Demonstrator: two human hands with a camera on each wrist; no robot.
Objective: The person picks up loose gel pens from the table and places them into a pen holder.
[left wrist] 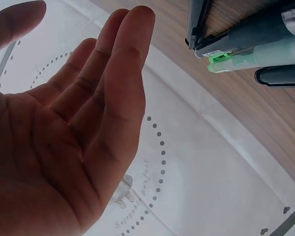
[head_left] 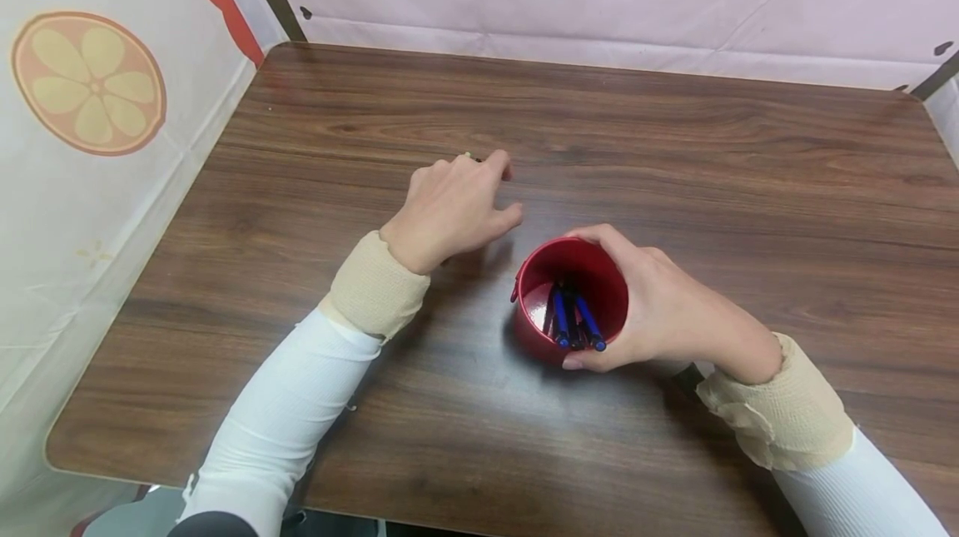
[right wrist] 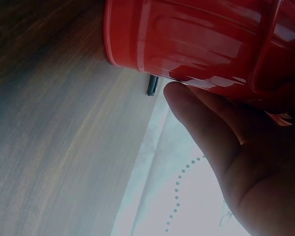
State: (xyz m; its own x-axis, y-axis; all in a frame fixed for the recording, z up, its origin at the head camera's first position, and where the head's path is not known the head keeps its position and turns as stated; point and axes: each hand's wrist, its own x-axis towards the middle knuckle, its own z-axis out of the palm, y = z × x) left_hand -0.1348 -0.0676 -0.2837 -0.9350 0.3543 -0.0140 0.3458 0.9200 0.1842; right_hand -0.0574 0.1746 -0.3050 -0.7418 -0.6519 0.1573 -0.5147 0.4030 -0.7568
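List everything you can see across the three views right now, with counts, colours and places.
Table: one, brown, beneath the work.
Bucket: one, red, in the right hand.
Blue-ended pens: two visible, inside the bucket, among dark ones too overlapped to count.
Black pens: at least two, on the table near the left hand.
Pale green pen: one, among the black pens.
Cloth: white, behind and left of the table.
Fruit-slice print: one, orange and yellow, on the left cloth.
Wrist wraps: two, beige.
Sleeves: two, white.
Hands: two, bare.
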